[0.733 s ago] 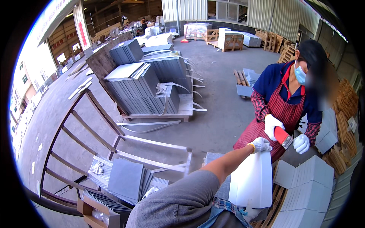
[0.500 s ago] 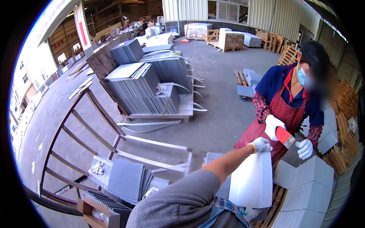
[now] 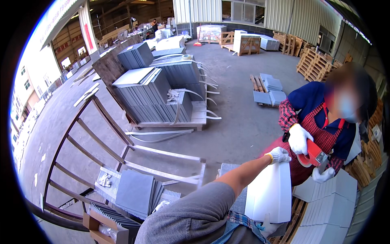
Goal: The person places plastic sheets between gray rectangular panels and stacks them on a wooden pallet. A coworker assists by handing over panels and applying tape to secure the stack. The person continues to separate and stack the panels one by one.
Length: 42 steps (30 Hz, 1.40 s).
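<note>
Grey floor (image 3: 235,105) beyond, left hand (image 3: 279,155) on white box (image 3: 266,193) edge

Strong daylight floods in from the left, washing the outside building (image 3: 28,87) out to near white, and a blue-violet fringe runs along that rim. The concrete floor (image 3: 231,101) is evenly lit, with soft, weak shadows. Glare on the white box (image 3: 266,193) wipes out most of its surface detail. The workshop interior (image 3: 118,20) at the back is dim, and the right side is darker too. The fisheye lens leaves black corners and bows the metal rack (image 3: 162,173). The co-worker's face (image 3: 343,93) is heavily blurred and the lower apron (image 3: 270,151) smears; the middle is fairly sharp.
</note>
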Tool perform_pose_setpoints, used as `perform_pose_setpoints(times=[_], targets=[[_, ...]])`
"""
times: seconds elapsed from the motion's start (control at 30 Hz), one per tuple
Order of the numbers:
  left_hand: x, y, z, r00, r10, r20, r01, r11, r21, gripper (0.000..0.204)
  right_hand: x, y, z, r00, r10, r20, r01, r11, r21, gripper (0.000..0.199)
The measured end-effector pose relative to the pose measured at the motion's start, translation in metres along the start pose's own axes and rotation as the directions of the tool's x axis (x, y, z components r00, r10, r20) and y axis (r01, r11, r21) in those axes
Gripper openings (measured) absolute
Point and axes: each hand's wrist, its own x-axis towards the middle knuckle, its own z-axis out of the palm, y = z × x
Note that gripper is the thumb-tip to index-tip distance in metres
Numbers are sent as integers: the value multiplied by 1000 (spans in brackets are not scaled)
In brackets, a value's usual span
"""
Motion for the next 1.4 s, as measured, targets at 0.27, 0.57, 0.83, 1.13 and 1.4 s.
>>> perform_pose_setpoints(times=[0.27, 0.57, 0.83, 1.13, 1.4], targets=[[5, -5, -6, 1000, -9, 0, 9, 999, -53, 28, -6, -22, 2, 1000, -12, -4, 11, 995, -103, 103], [4, -1, -7, 1000, -15, -9, 14, 996, -83, 26, -1, -11, 4, 1000, -6, 16, 6, 1000, 8, 102], [7, 3, -1, 999, -3, -37, 0, 998, -70, 24, 7, 3, 0, 996, -85, 20, 84, 995, 44, 99], [7, 1, -1, 1000, -20, -13, 18, 990, -140, 22, 12, 54, 7, 992, -63, 108, 44, 985, 167, 93], [0, 2, -11, 999, -25, -23, 22, 995, -99, 26, 13, 28, 3, 989, -124, 84, 120, 991, 51, 94]])
